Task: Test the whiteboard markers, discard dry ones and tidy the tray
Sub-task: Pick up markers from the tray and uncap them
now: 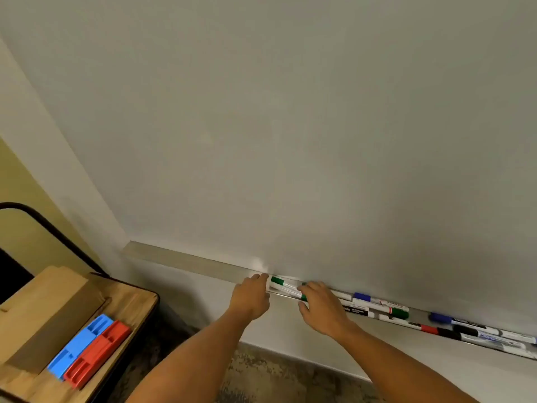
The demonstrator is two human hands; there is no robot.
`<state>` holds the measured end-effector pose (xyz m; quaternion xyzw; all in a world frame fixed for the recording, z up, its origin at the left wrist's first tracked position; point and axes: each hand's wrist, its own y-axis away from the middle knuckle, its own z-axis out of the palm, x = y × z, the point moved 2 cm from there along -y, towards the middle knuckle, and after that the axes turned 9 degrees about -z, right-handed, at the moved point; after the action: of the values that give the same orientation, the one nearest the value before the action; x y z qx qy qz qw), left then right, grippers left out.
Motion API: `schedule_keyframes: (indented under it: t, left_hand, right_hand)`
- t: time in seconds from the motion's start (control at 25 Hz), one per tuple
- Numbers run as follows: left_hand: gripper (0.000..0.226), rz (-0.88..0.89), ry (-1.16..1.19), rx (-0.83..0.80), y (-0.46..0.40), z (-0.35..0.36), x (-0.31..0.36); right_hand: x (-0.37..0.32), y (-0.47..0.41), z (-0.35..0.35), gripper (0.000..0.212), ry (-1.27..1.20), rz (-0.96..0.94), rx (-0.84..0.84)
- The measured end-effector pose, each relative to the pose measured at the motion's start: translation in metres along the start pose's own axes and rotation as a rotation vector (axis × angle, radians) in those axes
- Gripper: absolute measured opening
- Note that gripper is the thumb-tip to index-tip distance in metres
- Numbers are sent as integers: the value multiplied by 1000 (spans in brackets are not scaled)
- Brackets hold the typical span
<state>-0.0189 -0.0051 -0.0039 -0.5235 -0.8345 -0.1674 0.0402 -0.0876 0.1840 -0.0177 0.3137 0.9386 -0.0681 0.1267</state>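
Hands at the tray [186, 261], both reaching in. Left hand [251, 298] comes to the ledge with fingers straight, tips touching the tray edge just left of a green-capped marker [286, 284], holding nothing. Right hand [322, 308] lies over the other end of that marker, fingers spread loosely across it; whether they pinch it, I cannot tell. The tray runs along the foot of the whiteboard [290, 126], its left stretch bare metal. To the right lie more markers [377, 306], blue, green, red and black caps, some overlapping. Off to the left, a wooden table [136, 301] carries a blue eraser [80, 344] touching a red eraser [97, 354], beside a cardboard box [49, 309].
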Motion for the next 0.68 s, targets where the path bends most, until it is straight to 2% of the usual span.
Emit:
schedule_keyframes:
  t: [0.2,0.44,0.68]
  left_hand:
    - [43,-159,80,-53,-16,25,7]
    - [37,-223,116,-37,-28,42,16]
    - [37,-242,167,-4,-30,48,14]
  right_hand:
    - [17,-9,23,43,-15,1,-58]
    - [20,-15,35,21,73,48,-37]
    - [23,-32,38,30,83,5,-129]
